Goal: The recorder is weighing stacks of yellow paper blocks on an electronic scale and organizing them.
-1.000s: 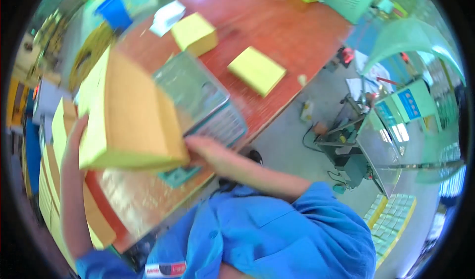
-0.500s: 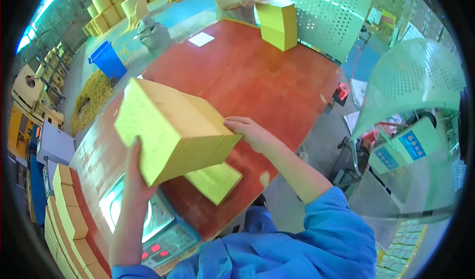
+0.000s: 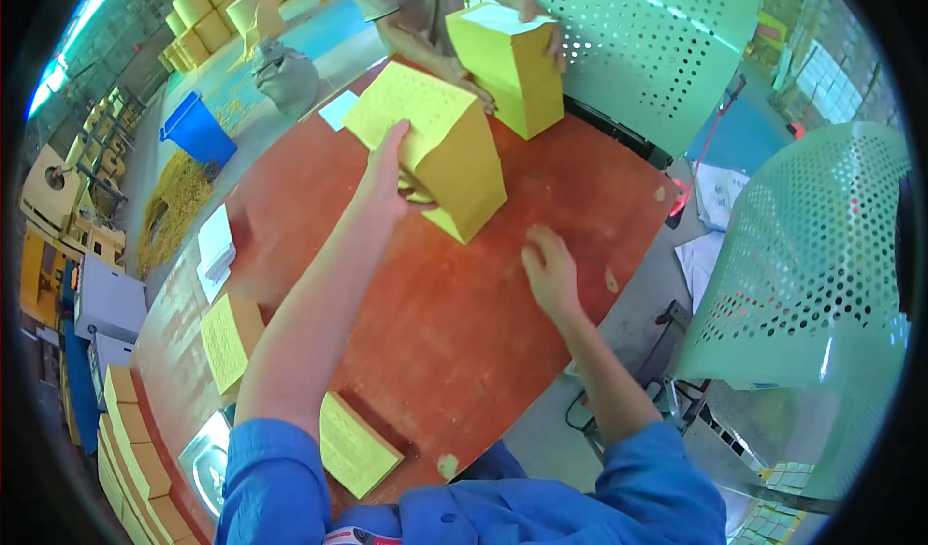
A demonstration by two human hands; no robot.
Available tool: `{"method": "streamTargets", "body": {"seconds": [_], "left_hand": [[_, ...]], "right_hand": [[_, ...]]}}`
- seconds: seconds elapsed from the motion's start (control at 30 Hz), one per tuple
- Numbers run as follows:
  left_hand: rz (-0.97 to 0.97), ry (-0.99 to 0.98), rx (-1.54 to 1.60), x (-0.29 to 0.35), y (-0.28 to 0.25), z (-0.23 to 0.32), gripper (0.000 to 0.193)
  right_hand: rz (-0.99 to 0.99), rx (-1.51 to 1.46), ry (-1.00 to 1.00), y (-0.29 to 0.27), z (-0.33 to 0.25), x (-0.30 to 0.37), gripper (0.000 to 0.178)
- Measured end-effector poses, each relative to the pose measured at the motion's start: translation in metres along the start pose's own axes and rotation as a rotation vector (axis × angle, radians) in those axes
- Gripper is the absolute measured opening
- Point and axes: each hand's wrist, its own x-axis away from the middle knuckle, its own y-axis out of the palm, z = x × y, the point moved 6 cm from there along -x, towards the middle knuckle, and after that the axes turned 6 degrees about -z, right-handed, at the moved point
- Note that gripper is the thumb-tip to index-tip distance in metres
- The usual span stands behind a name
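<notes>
Out over the far part of the red table, a tall stack of yellow paper [image 3: 464, 163] stands slightly tilted. My left hand [image 3: 391, 173] grips its near left side, thumb across the top and fingers partly hidden underneath. My right hand [image 3: 551, 269] is apart from the stack, to its right and nearer me, over the tabletop with fingers loosely bent and nothing in them. Just behind, a co-worker's hands [image 3: 543, 25] rest on another yellow stack [image 3: 512, 76] topped with a white sheet. A thin yellow stack [image 3: 358, 445] lies near my body.
The red table [image 3: 435, 323] also carries another yellow stack [image 3: 229, 342] and white sheets [image 3: 216, 245] at left. A scale [image 3: 205, 463] is partly covered by my left arm. Perforated machine guards [image 3: 638, 52] stand at the far right, and a blue bin [image 3: 198, 129] sits on the floor.
The large yellow stack has moved forward, away from me, and turned upright. My right hand has let go of it. The co-worker has come closer, hands now around the other stack.
</notes>
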Motion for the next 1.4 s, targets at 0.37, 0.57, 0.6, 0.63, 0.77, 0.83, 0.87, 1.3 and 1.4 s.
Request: {"method": "streamTargets", "body": {"seconds": [0.37, 0.57, 0.6, 0.63, 0.77, 0.83, 0.87, 1.3, 1.4], "left_hand": [[0.016, -0.013, -0.03, -0.071, 0.083, 0.032, 0.077], [-0.125, 0.038, -0.055, -0.108, 0.125, 0.053, 0.074], [-0.165, 0.06, -0.088, -0.12, 0.138, 0.053, 0.075], [-0.274, -0.016, -0.007, -0.139, 0.152, 0.046, 0.076], [-0.184, 0.113, 0.097, -0.194, 0.109, 0.055, 0.084], [0.181, 0.238, -0.133, -0.184, 0.119, 0.066, 0.085], [0.392, 0.263, -0.243, -0.165, 0.108, 0.082, 0.086], [0.435, 0.151, -1.053, 0.367, -0.441, 0.089, 0.071], [1.442, 0.094, -1.325, 0.585, -0.656, 0.044, 0.078]], "right_hand": [[-0.266, 0.288, -0.12, -0.008, -0.039, 0.019, 0.028], [-0.304, 0.317, -0.164, -0.005, -0.045, 0.018, 0.028], [-0.291, 0.346, -0.136, -0.01, -0.042, 0.02, 0.029], [-0.282, 0.372, -0.11, -0.013, -0.042, 0.022, 0.029], [-0.251, 0.32, -0.223, 0.01, -0.053, 0.021, 0.025], [-0.24, 0.266, -0.258, 0.001, -0.049, 0.019, 0.02], [-0.277, 0.302, -0.23, 0.005, -0.053, 0.023, 0.02], [-0.282, 0.047, -0.206, 0.042, -0.172, 0.07, 0.035], [-0.489, -0.395, -0.355, 0.104, -0.358, 0.166, 0.036]]}}
